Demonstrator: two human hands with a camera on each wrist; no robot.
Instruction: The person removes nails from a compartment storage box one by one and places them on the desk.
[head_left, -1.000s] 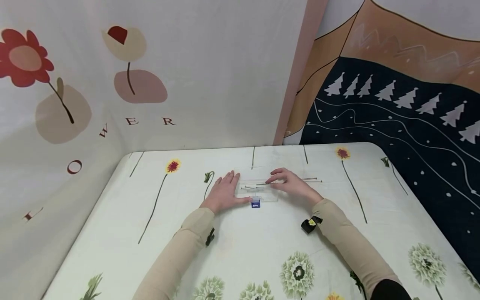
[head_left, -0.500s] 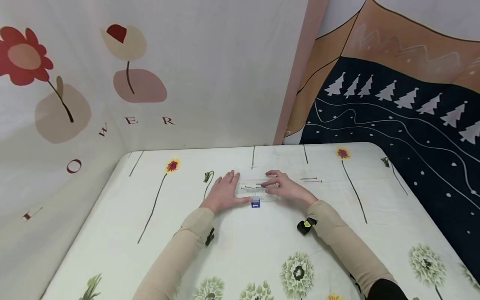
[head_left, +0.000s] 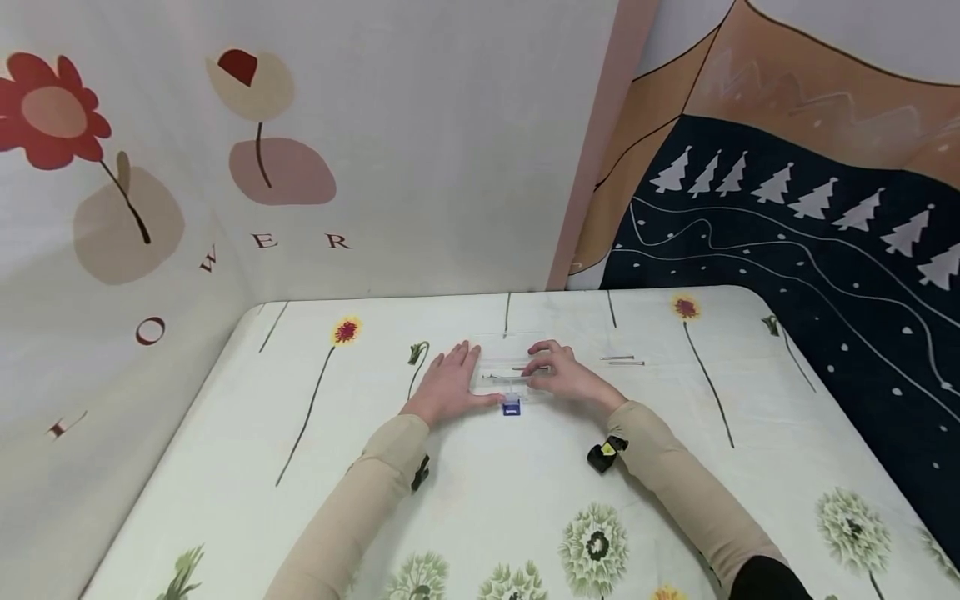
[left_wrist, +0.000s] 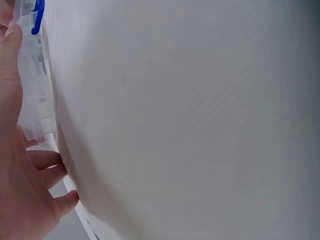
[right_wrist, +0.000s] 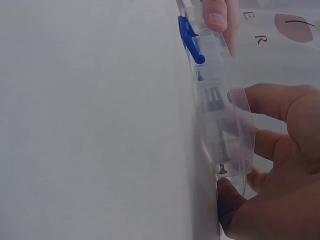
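Resting the left hand (head_left: 446, 385), spread, against the clear box (right_wrist: 214, 77); curving the right hand (head_left: 561, 375) over it, left of 2 nails (head_left: 627, 363); cannot tell whether grasping anything.

Since a second ago, the right hand (head_left: 570, 375) has been shifted leftward and slightly nearer the person, and its fingers (head_left: 538, 363) have been brought further over the clear box (right_wrist: 207, 47). The right sleeve (head_left: 660, 450) and wrist camera (head_left: 602, 457) have been carried left too. A wider gap has been opened between that hand and two metal pieces (head_left: 626, 362). Beside the fingers, a longer metal line (head_left: 506, 377) is now seen
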